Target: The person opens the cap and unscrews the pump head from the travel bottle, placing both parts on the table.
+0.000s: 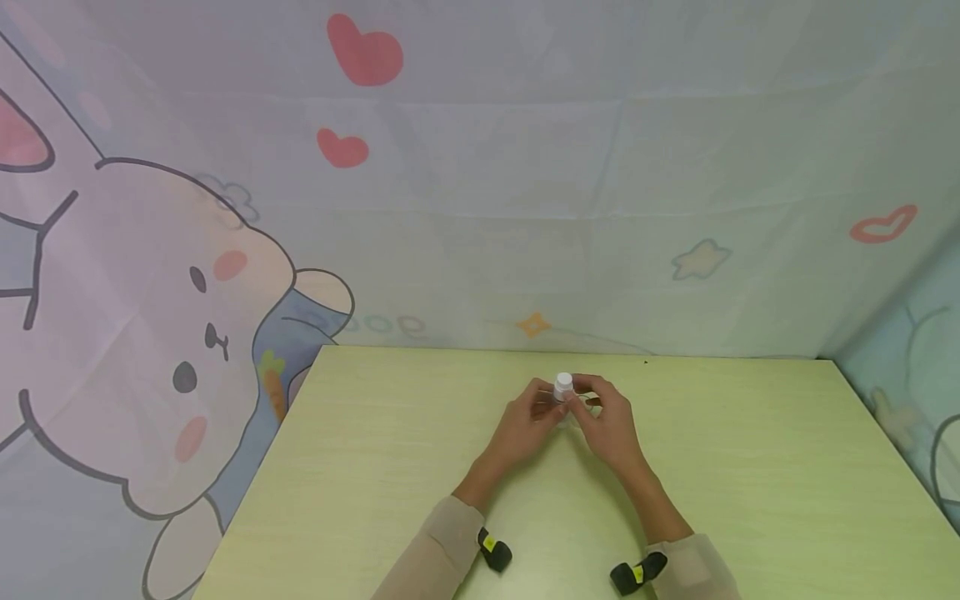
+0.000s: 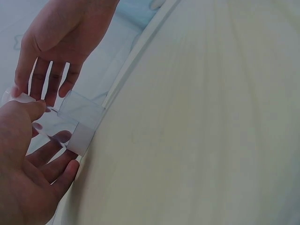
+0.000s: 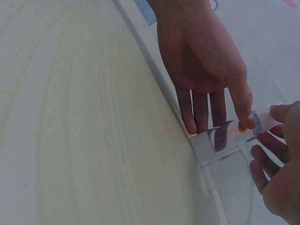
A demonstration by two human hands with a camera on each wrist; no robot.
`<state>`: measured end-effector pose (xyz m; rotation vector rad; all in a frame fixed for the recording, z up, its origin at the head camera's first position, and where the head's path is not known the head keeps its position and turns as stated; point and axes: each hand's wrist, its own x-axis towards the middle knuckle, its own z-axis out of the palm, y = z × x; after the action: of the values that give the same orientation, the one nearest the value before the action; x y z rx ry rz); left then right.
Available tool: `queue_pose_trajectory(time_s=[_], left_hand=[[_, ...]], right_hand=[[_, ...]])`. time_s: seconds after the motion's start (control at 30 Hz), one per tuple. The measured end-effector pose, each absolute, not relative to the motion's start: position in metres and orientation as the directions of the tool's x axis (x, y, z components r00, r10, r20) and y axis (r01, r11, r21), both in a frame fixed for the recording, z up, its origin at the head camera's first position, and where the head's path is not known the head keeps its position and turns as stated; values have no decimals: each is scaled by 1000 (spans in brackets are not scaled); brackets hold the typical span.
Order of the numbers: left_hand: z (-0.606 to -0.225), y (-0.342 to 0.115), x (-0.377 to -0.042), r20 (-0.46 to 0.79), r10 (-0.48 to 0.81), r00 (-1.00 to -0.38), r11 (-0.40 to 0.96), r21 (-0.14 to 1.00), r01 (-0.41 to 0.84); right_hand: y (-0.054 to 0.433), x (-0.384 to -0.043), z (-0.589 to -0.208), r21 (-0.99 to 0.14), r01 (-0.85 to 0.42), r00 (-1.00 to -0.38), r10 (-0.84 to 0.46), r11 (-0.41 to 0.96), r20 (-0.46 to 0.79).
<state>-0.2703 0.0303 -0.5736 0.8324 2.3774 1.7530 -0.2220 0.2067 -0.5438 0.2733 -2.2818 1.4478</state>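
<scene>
A clear bottle [image 3: 232, 136] with a white cap [image 1: 563, 382] stands upright between the two hands near the table's back edge. From the left side, the left hand [image 1: 525, 423] grips it, its thumb close to the cap and its other fingers round the far side. The right hand [image 1: 613, 423] holds the bottle from the right, with its thumb [image 3: 244, 115] at the shoulder below the cap and several fingers behind the clear body. A whitish block-like part [image 3: 204, 147] shows at the bottle's bottom end. Against the bottle lies a clear, flat-sided piece [image 2: 79, 110]; its full shape is hard to tell.
The pale yellow-green table [image 1: 360, 467] spreads out on both sides of the arms. Behind it hangs a cloth backdrop [image 1: 495, 208] with hearts and a cartoon rabbit. A black strapped device [image 1: 495, 550] sits on the left wrist, and another black device [image 1: 637, 573] on the right.
</scene>
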Motion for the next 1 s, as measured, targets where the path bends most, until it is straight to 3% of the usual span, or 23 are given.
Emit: queue_pose_trajectory(time_s=[1.0], left_hand=[[-574,31,-271,263,452,-852,207,899,387]], right_hand=[[205,-222,-542,-805,-357,-903,46,474,427]])
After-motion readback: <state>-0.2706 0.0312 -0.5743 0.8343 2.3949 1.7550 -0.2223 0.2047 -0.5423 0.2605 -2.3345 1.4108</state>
